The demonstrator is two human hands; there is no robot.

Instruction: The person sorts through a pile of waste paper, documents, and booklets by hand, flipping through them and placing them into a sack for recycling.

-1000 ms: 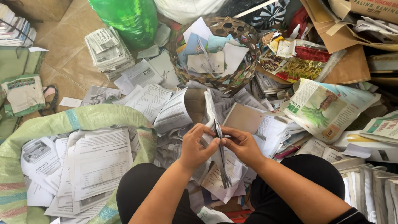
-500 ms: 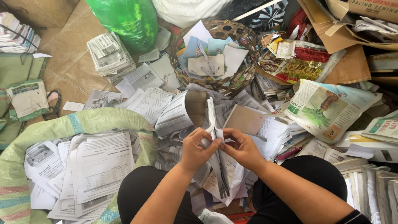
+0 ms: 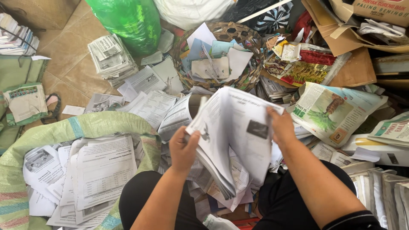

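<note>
I hold a thick booklet of printed white pages [image 3: 238, 127] spread wide in front of me, above my lap. My left hand [image 3: 184, 149] grips its left edge and a bundle of pages that hangs down below. My right hand [image 3: 281, 125] holds the right-hand page near its top corner. Under the booklet lies a heap of loose printed sheets [image 3: 170, 113] between my knees.
A green woven sack [image 3: 64, 130] full of printed sheets lies open at the left. A wicker basket [image 3: 251, 44] with paper scraps stands ahead, beside a green plastic bag [image 3: 128, 21] and a newspaper stack [image 3: 111, 57]. Cardboard, magazines and books pile up at the right.
The booklet was held shut and edge-on between both hands; now it is raised and spread wide, with my hands moved apart to its left and right sides.
</note>
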